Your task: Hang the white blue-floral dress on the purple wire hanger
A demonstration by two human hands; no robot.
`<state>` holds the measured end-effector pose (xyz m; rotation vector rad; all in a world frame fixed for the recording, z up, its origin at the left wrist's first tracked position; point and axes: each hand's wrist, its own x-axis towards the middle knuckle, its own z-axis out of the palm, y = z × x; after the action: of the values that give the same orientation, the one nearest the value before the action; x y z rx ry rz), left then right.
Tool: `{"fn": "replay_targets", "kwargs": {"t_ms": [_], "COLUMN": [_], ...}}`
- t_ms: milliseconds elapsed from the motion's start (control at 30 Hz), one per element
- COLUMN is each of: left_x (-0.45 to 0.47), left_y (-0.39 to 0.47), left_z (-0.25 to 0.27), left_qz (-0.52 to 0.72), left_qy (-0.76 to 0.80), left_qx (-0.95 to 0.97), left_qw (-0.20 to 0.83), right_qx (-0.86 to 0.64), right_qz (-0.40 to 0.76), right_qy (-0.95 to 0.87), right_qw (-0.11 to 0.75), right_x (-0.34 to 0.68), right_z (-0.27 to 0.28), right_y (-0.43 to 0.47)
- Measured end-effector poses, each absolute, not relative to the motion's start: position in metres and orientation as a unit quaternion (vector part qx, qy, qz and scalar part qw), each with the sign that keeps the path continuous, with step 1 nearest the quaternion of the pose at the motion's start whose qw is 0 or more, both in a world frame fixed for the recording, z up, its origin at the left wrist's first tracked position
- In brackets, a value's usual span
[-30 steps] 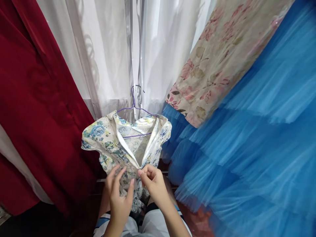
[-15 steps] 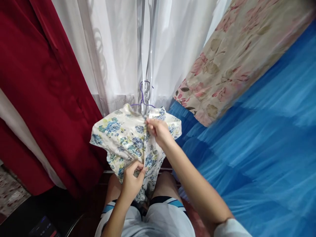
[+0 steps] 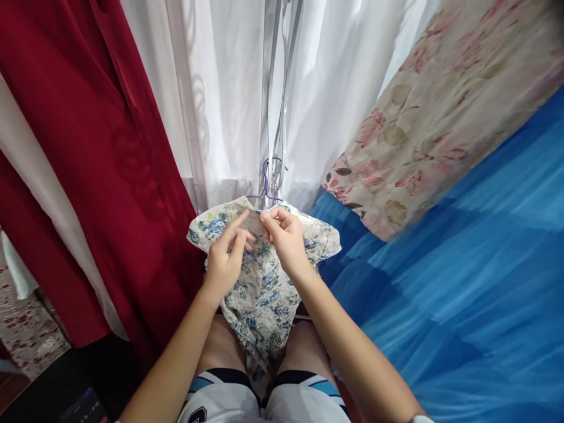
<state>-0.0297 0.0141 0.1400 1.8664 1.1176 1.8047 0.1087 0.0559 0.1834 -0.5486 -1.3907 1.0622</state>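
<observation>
A white blouse [image 3: 267, 282] with blue and yellow-green flowers hangs from a purple hanger [image 3: 265, 187] right in front of me, its lower part bunched between my thighs. My right hand [image 3: 288, 239] pinches the fabric at the top of the middle front, near the neckline. Just left of it, my left hand [image 3: 224, 258] is raised before the blouse with index finger stretched out and thumb apart. That fingertip is blurred near the neckline. I cannot tell whether it touches the cloth.
White curtains [image 3: 229, 106] with dangling grey straps [image 3: 275, 100] are behind the hanger. Red cloth [image 3: 145, 194] drapes at the left; floral fabric [image 3: 396, 153] and blue tulle [image 3: 440, 282] spread at the right. A phone-like screen [image 3: 86, 405] lies on a black surface at lower left.
My left hand has let go of the lower front edge and moved up to the neckline, beside my right hand. The blouse front now hangs straighter, and the view has shifted slightly.
</observation>
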Motion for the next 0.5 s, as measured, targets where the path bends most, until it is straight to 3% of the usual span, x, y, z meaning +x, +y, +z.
{"fn": "replay_targets", "kwargs": {"t_ms": [133,267,367,500], "left_x": [-0.032,-0.033,-0.057,-0.116], "left_y": [0.037,0.046,0.059,0.081], "left_z": [0.193,0.203,0.202,0.186], "left_qz": [0.578,0.613,0.722,0.859], "left_qy": [0.384,0.396,0.371,0.333], "left_qx": [0.718,0.684,0.580,0.293], "left_qw": [0.050,0.001,0.067,0.257], "right_qx": [-0.225,-0.267,-0.313,-0.333], "right_qz": [0.435,0.371,0.359,0.403], "right_qy": [-0.624,-0.644,-0.656,-0.657], "right_qw": [0.610,0.614,0.585,0.543], "right_x": [0.103,0.099,0.099,0.105], "right_z": [0.192,0.172,0.143,0.117], "right_y": [0.051,0.063,0.069,0.059]}}
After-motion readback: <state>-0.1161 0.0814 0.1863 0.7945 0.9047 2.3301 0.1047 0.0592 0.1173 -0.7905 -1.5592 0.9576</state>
